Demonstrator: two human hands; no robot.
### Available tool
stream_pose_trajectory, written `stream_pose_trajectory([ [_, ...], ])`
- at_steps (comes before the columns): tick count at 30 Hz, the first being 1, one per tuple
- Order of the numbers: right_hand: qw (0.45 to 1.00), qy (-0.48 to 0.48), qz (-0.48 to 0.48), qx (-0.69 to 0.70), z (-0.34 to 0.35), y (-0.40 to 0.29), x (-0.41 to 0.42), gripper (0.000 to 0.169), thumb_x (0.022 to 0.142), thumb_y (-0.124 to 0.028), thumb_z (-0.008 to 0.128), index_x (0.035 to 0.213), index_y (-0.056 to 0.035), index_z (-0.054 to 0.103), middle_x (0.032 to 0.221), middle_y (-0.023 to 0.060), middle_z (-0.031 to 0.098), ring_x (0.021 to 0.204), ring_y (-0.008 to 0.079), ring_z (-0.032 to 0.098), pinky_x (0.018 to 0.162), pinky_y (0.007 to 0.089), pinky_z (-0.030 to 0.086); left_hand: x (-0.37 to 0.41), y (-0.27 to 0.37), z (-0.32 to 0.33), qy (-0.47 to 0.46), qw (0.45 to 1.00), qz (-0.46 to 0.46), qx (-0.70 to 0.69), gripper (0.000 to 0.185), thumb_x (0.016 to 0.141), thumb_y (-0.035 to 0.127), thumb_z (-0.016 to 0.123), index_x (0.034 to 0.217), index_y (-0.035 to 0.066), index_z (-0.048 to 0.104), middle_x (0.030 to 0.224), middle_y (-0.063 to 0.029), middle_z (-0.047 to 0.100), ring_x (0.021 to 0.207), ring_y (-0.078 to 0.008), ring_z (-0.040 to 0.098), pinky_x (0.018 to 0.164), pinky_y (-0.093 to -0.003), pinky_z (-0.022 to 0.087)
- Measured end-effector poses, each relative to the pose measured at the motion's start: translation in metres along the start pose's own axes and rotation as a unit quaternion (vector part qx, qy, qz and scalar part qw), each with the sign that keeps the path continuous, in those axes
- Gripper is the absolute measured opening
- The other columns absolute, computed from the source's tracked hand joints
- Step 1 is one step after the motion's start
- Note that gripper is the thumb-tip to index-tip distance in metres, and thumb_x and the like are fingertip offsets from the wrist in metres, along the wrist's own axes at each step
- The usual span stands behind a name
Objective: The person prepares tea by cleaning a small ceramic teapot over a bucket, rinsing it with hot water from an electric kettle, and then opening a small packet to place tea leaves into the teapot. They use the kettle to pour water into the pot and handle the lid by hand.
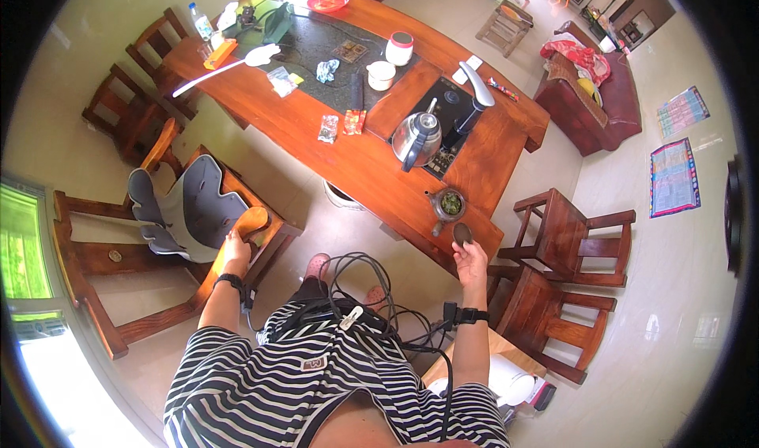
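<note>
My right hand (pixel 471 267) pinches a small dark round lid (pixel 462 233) over the near right end of the wooden table (pixel 284 125). Just beyond it stands a brown side-handled teapot (pixel 439 209), uncovered, with green leaves (pixel 452 203) inside. Farther back, a glass-and-steel kettle (pixel 409 142) with a black handle sits on a black tea stove panel (pixel 440 166), beside a silver-topped dispenser spout (pixel 477 86). On the left, my left hand (pixel 236 255) is wrapped over the wooden armrest (pixel 255 219) of a chair holding a grey seat cushion (pixel 204 202).
Torn red wrappers (pixel 354 122), a cream lidded jar (pixel 380 75) and a white duster (pixel 261 55) lie on the table. Black cables (pixel 379 282) loop before my waist. Wooden chairs (pixel 554 234) stand to the right, and a low wooden stand (pixel 442 368) is by my right arm.
</note>
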State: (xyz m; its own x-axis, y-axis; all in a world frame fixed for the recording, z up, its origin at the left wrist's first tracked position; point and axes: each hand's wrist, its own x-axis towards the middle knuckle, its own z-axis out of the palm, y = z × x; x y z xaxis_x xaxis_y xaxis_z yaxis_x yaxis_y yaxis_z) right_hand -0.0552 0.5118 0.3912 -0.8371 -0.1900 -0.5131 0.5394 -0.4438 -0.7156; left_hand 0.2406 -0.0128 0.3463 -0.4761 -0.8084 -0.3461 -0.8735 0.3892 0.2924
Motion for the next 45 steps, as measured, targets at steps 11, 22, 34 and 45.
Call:
stream_pose_trajectory([
  [11,0.999,-0.015,-0.035,0.03,0.018,-0.005,0.001,0.027,0.088,-0.011,0.059,0.113,-0.0035,0.051,0.099,0.0088,0.064,0.083,0.0212,0.066,0.069,0.0296,0.053,0.004,0.003,-0.005,-0.041,0.999,0.009,0.012,0.061,0.079,0.006,0.051,0.136,-0.007,0.034,0.14,-0.0272,0.038,0.132,-0.0386,0.034,0.112,-0.0392,0.028],
  [22,0.82,0.158,-0.223,-0.503,0.079,0.002,0.009,0.06,0.082,-0.032,0.072,0.122,0.0039,0.044,0.103,0.0131,0.054,0.086,0.0264,0.061,0.067,0.033,0.053,0.02,-0.009,0.01,0.018,0.997,0.065,0.031,0.059,0.077,0.003,0.051,0.134,-0.005,0.039,0.13,-0.0274,0.042,0.123,-0.0405,0.043,0.106,-0.0384,0.036],
  [34,0.528,0.19,-0.209,-0.801,0.148,-0.012,0.057,0.049,0.08,-0.039,0.07,0.099,0.0011,0.048,0.1,0.0195,0.054,0.084,0.0368,0.064,0.067,0.0428,0.055,0.024,-0.021,0.003,0.029,0.989,0.124,0.076,0.059,0.075,0.007,0.063,0.129,-0.003,0.043,0.116,-0.0257,0.05,0.11,-0.0412,0.048,0.098,-0.0445,0.04],
  [45,0.519,0.243,-0.283,-0.769,0.111,-0.017,0.057,0.029,0.092,-0.028,0.052,0.098,-0.0001,0.055,0.1,0.0202,0.055,0.084,0.0403,0.062,0.068,0.0473,0.053,0.022,-0.022,0.001,0.043,0.982,0.148,0.112,0.057,0.077,0.008,0.063,0.129,-0.001,0.044,0.113,-0.0236,0.051,0.106,-0.0399,0.05,0.094,-0.0446,0.042],
])
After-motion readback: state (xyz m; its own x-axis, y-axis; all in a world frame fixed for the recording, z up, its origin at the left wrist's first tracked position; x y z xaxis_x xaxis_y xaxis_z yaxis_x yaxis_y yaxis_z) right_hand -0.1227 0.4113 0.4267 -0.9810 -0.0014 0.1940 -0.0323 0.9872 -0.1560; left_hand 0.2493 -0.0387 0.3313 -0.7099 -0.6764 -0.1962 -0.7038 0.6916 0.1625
